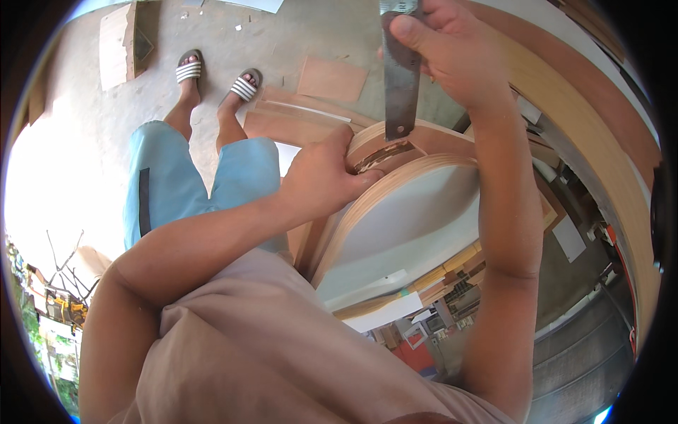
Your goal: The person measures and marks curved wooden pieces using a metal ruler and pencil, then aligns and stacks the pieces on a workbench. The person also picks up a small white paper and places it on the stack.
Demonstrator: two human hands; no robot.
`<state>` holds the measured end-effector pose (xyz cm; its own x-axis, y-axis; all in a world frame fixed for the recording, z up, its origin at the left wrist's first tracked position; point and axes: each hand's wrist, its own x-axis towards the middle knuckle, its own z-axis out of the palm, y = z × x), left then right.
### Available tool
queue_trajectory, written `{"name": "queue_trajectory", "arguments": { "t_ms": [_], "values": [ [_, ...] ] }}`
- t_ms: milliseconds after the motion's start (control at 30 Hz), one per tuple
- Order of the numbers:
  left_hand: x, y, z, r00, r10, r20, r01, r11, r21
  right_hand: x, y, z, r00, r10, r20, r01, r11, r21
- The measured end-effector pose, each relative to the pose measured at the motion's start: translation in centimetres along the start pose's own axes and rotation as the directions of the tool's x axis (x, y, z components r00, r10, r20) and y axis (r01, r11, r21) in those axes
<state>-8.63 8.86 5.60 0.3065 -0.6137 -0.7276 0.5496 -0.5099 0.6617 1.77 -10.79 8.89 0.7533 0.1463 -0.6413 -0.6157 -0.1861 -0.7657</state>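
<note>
My right hand (462, 60) is raised at the top, closed with its thumb pressed on a flat grey metal blade (401, 92). The blade hangs downward, with a small hole near its lower end; whether it is a saw or a ruler I cannot tell. That end is over a curved wooden frame (385, 194) with layered, pale edges. My left hand (321, 173) grips the frame's upper left side, its thumb on the inner edge. Between the frame's two curved rims is a gap with a rough, dark brown strip (381, 157). Any contact between blade and frame is unclear.
Thin wooden sheets (332, 78) lie on the concrete floor beyond the frame. A person in blue shorts (244, 166) and striped slides is close to my left. A large curved wooden band (600, 148) arches along the right. Wood pieces (445, 283) are stacked beneath the frame.
</note>
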Motion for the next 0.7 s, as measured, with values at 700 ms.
{"name": "queue_trajectory", "arguments": {
  "t_ms": [700],
  "values": [
    [-0.5, -0.6, 0.9, 0.997, 0.035, -0.065, -0.039, 0.997, -0.059, 0.3, -3.2, 5.7, 0.918, 0.141, 0.371, -0.168, 0.985, 0.041]
  ]
}}
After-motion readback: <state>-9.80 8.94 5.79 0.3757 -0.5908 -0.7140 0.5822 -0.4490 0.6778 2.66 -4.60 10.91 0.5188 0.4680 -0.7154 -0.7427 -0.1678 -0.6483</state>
